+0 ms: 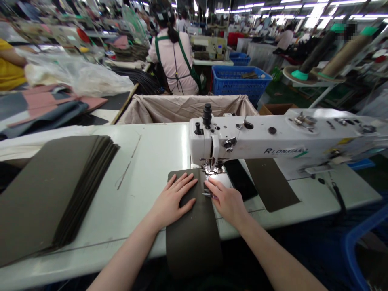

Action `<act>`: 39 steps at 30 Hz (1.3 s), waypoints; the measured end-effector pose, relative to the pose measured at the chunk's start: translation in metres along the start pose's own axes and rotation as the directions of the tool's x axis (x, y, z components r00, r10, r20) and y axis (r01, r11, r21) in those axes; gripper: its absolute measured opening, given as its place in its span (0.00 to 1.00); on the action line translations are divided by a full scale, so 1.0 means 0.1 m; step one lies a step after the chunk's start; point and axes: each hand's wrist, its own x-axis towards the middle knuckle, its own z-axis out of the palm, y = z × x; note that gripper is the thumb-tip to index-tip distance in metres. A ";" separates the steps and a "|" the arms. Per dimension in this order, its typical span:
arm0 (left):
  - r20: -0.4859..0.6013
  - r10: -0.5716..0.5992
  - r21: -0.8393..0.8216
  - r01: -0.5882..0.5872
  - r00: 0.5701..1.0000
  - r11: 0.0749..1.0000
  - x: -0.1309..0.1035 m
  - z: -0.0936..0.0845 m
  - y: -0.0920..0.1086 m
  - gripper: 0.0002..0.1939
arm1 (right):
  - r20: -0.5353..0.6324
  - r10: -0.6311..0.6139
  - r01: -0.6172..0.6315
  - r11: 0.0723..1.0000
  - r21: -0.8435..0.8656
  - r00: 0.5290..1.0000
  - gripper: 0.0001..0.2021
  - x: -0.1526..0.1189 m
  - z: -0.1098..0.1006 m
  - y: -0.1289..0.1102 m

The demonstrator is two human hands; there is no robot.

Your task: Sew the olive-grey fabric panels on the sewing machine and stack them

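A dark olive fabric panel lies under the sewing machine's presser foot, its near end hanging over the table edge. My left hand rests flat on the panel with fingers spread. On the panel's right edge, close to the needle area, is my right hand. Its fingers are curled around small metal thread snips, whose silver tips point left over the fabric; the handles are mostly hidden in the palm. The white sewing machine reaches in from the right.
A stack of olive panels sits at the left on the table. A dark phone-like slab and another olive piece lie right of the needle. Behind are a cloth-lined bin, a blue crate and a seated person.
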 end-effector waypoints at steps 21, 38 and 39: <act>-0.055 -0.023 -0.075 0.019 0.998 0.997 -0.01 -0.01 -0.01 0.25 | -0.016 -0.002 0.002 1.000 -0.019 1.000 0.24 -0.01 0.01 0.00; -0.048 -0.014 -0.073 0.011 0.999 0.997 0.00 0.00 -0.01 0.25 | -0.011 0.004 -0.004 1.000 -0.015 1.000 0.25 -0.01 -0.02 0.00; -0.046 -0.015 -0.073 0.012 0.999 0.997 0.00 0.00 -0.01 0.25 | -0.014 0.004 -0.004 1.000 -0.014 1.000 0.24 -0.01 -0.02 0.00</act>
